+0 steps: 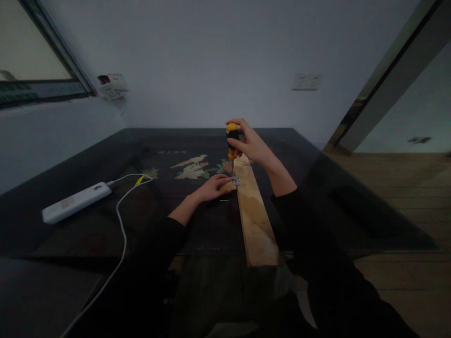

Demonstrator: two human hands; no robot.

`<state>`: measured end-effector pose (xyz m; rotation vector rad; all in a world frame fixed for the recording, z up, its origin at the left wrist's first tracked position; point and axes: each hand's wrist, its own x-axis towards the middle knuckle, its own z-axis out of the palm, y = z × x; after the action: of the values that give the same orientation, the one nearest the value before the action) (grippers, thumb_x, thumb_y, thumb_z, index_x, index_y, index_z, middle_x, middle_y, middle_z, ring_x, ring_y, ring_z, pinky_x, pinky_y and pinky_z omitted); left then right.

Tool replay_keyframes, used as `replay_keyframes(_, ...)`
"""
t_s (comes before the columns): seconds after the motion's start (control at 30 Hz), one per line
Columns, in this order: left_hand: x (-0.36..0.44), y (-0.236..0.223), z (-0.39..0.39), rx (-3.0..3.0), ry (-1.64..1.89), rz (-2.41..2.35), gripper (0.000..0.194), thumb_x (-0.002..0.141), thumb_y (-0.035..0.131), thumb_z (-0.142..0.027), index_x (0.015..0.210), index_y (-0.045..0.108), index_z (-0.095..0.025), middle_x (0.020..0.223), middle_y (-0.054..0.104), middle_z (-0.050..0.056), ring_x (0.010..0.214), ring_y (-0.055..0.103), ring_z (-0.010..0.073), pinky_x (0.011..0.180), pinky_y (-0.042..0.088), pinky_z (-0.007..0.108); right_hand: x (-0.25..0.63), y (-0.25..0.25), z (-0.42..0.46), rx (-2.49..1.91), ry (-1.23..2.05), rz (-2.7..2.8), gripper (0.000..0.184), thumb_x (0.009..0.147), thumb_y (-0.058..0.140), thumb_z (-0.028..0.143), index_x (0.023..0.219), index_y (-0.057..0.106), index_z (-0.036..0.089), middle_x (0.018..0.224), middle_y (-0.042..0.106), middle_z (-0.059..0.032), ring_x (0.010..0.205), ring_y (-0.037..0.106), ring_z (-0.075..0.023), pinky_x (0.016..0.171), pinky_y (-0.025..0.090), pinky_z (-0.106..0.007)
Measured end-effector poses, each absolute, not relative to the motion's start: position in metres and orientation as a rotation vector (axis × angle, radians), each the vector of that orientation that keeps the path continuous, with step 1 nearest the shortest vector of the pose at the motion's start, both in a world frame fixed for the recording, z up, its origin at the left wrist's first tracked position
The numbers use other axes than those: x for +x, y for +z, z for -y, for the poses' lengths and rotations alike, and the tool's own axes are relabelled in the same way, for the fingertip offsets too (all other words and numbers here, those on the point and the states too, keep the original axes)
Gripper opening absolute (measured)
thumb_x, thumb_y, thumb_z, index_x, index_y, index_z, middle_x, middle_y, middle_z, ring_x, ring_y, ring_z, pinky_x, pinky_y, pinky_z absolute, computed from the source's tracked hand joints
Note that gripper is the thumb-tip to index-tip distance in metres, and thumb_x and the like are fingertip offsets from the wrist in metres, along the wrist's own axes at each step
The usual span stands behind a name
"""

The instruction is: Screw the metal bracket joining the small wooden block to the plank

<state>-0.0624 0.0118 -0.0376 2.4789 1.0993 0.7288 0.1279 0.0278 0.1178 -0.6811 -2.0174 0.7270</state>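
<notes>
My right hand (251, 143) is closed round the yellow and black handle of a screwdriver (231, 136), held upright. Its thin shaft points down to a small silver metal hinge (236, 180) at the left edge of a wooden board (256, 220). From the left, my left hand (213, 187) pinches the hinge with its fingertips and steadies it against the board. Whether the screwdriver tip sits in a screw is too small to tell. A small, thin metal piece (224, 201), like a screw, lies on the dark table just below my left hand.
The dark table (141, 225) has a bird-and-flower picture (192, 169) on its top. At left lies a white power strip (76, 202), its cable (124, 230) running down toward the front. The board's near end overhangs the table's front edge. A wall (211, 61) stands behind.
</notes>
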Motion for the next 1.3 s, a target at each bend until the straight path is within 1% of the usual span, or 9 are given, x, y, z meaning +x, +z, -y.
replay_keyframes(0.13, -0.063, -0.037, -0.012, 2.486, 0.704, -1.106, 0.051, 0.089, 0.054, -0.041, 0.136, 0.050, -0.020, 0.130, 0.051, 0.013, 0.122, 0.048, 0.0259, 0.108, 0.036, 0.045, 0.134, 0.124, -0.023, -0.669, 0.780, 2.079, 0.041, 0.081, 0.056, 0.022, 0.120, 0.044, 0.026, 0.101, 0.057, -0.0027, 0.054, 0.054, -0.0082, 0.051, 0.048, -0.028)
replay_keyframes(0.27, -0.062, -0.036, -0.011, 2.462, 0.700, -1.129, 0.051, 0.089, 0.054, -0.041, 0.137, 0.049, -0.024, 0.132, 0.050, 0.010, 0.124, 0.046, 0.0256, 0.108, 0.035, 0.045, 0.125, 0.119, -0.024, -0.777, 0.471, 1.953, 0.038, 0.074, 0.069, 0.030, 0.107, 0.049, 0.023, 0.097, 0.060, -0.0033, 0.073, 0.059, -0.0162, 0.064, 0.052, -0.033)
replay_keyframes(0.4, -0.061, -0.036, -0.010, 2.450, 0.704, -1.138, 0.050, 0.090, 0.054, -0.041, 0.136, 0.049, -0.024, 0.132, 0.051, 0.010, 0.124, 0.046, 0.0248, 0.109, 0.034, 0.044, 0.119, 0.115, -0.026, -0.803, 0.380, 1.886, 0.044, 0.072, 0.072, 0.031, 0.109, 0.049, 0.023, 0.094, 0.061, -0.0038, 0.087, 0.060, -0.0215, 0.075, 0.053, -0.040)
replay_keyframes(0.6, -0.063, -0.038, -0.012, 2.467, 0.695, -1.138, 0.051, 0.089, 0.056, -0.041, 0.137, 0.049, -0.024, 0.131, 0.051, 0.010, 0.123, 0.047, 0.0248, 0.108, 0.035, 0.044, 0.134, 0.123, -0.019, -0.740, 0.638, 2.077, 0.049, 0.083, 0.053, 0.023, 0.130, 0.039, 0.029, 0.107, 0.059, -0.0037, 0.064, 0.060, -0.0132, 0.062, 0.055, -0.035)
replay_keyframes(0.7, -0.063, -0.038, -0.012, 2.463, 0.702, -1.140, 0.051, 0.089, 0.056, -0.039, 0.136, 0.049, -0.023, 0.131, 0.050, 0.010, 0.123, 0.046, 0.0247, 0.108, 0.036, 0.043, 0.138, 0.127, -0.016, -0.694, 0.695, 2.144, 0.047, 0.084, 0.051, 0.020, 0.129, 0.041, 0.029, 0.110, 0.059, -0.0038, 0.060, 0.059, -0.0111, 0.058, 0.054, -0.032)
replay_keyframes(0.83, -0.062, -0.037, -0.011, 2.446, 0.682, -1.164, 0.052, 0.089, 0.056, -0.040, 0.137, 0.048, -0.024, 0.132, 0.049, 0.010, 0.125, 0.045, 0.0250, 0.109, 0.034, 0.044, 0.130, 0.127, -0.016, -0.795, 0.330, 2.086, 0.037, 0.079, 0.064, 0.029, 0.114, 0.051, 0.025, 0.105, 0.062, -0.0037, 0.075, 0.060, -0.0173, 0.072, 0.052, -0.037)
replay_keyframes(0.97, -0.062, -0.037, -0.010, 2.432, 0.685, -1.170, 0.053, 0.089, 0.056, -0.042, 0.137, 0.048, -0.023, 0.132, 0.048, 0.010, 0.125, 0.044, 0.0251, 0.110, 0.034, 0.043, 0.123, 0.122, -0.016, -0.937, 0.078, 2.020, 0.040, 0.078, 0.067, 0.041, 0.111, 0.053, 0.022, 0.103, 0.063, -0.0075, 0.087, 0.059, -0.0241, 0.081, 0.048, -0.044)
replay_keyframes(1.13, -0.063, -0.038, -0.012, 2.458, 0.676, -1.160, 0.051, 0.089, 0.055, -0.042, 0.137, 0.048, -0.024, 0.131, 0.050, 0.010, 0.125, 0.045, 0.0255, 0.109, 0.034, 0.045, 0.124, 0.120, -0.018, -0.871, 0.190, 2.001, 0.038, 0.083, 0.061, 0.029, 0.119, 0.049, 0.026, 0.102, 0.064, -0.0040, 0.088, 0.061, -0.0232, 0.079, 0.048, -0.042)
replay_keyframes(1.3, -0.063, -0.039, -0.012, 2.458, 0.702, -1.146, 0.051, 0.089, 0.055, -0.041, 0.136, 0.049, -0.023, 0.130, 0.050, 0.011, 0.124, 0.046, 0.0260, 0.108, 0.035, 0.045, 0.128, 0.122, -0.019, -0.741, 0.314, 2.037, 0.030, 0.084, 0.055, 0.022, 0.114, 0.054, 0.026, 0.112, 0.062, -0.0043, 0.097, 0.061, -0.0228, 0.079, 0.052, -0.040)
